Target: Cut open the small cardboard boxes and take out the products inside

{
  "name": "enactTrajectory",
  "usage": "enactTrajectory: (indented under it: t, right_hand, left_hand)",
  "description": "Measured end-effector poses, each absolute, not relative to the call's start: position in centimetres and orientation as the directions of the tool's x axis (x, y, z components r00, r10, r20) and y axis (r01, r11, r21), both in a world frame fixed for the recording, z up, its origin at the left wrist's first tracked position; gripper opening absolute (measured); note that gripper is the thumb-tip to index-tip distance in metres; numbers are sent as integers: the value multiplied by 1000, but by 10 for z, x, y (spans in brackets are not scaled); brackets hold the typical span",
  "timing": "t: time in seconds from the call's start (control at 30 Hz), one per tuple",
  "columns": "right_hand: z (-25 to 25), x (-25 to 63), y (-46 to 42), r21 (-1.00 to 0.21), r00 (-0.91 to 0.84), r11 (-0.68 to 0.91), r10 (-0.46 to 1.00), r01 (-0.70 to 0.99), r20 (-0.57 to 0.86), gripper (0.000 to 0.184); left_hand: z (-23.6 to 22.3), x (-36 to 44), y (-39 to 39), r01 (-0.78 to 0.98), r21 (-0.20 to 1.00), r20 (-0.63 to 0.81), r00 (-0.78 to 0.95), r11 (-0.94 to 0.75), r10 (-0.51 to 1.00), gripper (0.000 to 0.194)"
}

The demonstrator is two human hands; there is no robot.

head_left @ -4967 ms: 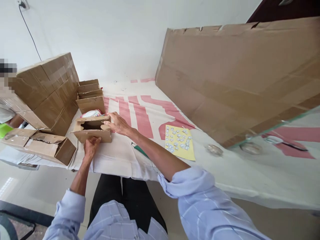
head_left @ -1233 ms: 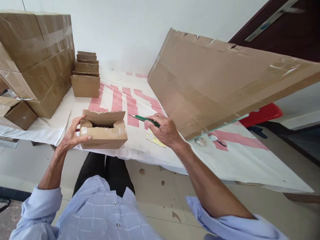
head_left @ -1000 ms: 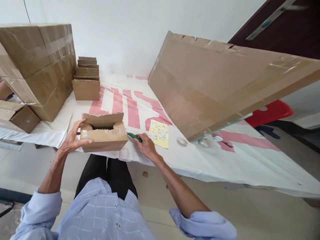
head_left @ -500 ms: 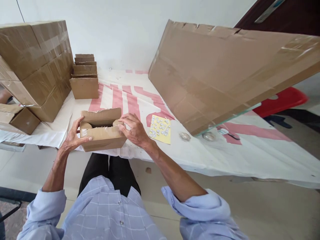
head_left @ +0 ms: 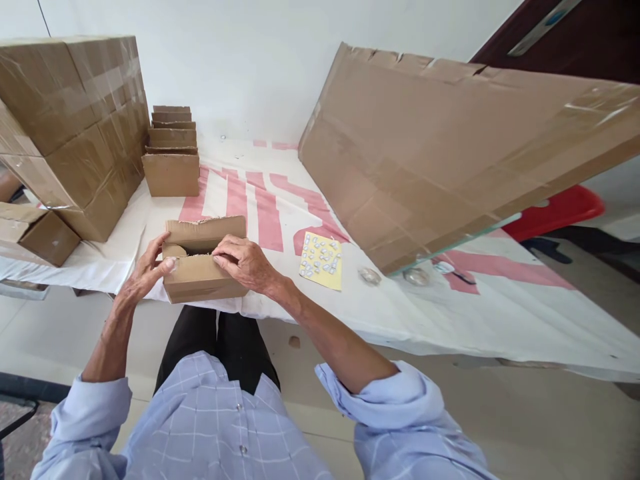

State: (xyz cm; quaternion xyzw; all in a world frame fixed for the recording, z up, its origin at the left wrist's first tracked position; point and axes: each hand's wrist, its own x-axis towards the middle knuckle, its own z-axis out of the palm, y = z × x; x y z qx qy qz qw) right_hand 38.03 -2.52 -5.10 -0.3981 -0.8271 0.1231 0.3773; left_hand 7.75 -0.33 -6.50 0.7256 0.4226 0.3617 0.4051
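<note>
A small cardboard box (head_left: 205, 283) stands at the table's front edge, its top partly open and its far flap upright. My left hand (head_left: 147, 270) grips the box's left side, with the thumb over the near flap and the fingers behind. My right hand (head_left: 245, 263) is closed at the near flap's upper edge, towards the right, fingertips bent over it. What lies inside the box is mostly hidden in shadow. Right of my right hand, a yellow sheet (head_left: 330, 275) carries several small silvery pieces.
Taped cartons (head_left: 80, 133) are stacked at the left, with an open box (head_left: 50, 237) before them. Several small open boxes (head_left: 173, 175) stand in a row at the back. A large cardboard panel (head_left: 440, 147) leans at the right, near tape rolls (head_left: 417, 275) and a red basin (head_left: 560, 212).
My right hand has moved left from the box's right end to the middle of the near flap. My left hand keeps its hold, its thumb shifted slightly up.
</note>
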Motion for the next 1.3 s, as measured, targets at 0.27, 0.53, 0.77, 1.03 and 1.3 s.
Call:
enactTrajectory:
  t: [0.27,0.53,0.77,1.03,1.3]
  right_hand:
    - [-49,374,-96,-144,-524,728,601,670,604,27]
    - [-78,373,-118,-152,-557,752,593,642,581,23]
    - [-51,369,-70,-375,-474,581,811,723,344,18]
    - [-18,338,-5,-54,-443,442,872,895,-209,22]
    - [-2,323,-14,59,-465,500,837,864,-288,31]
  left_hand:
    - [-66,80,2,358,892,161,318,-275,934,83]
    - [-63,81,-8,439,828,154,422,-350,893,131]
    - [-62,84,-17,453,820,144,427,-349,893,138]
    - [-69,85,-19,457,811,167,419,-366,892,134]
    - [-70,86,-18,455,817,168,399,-354,901,137]
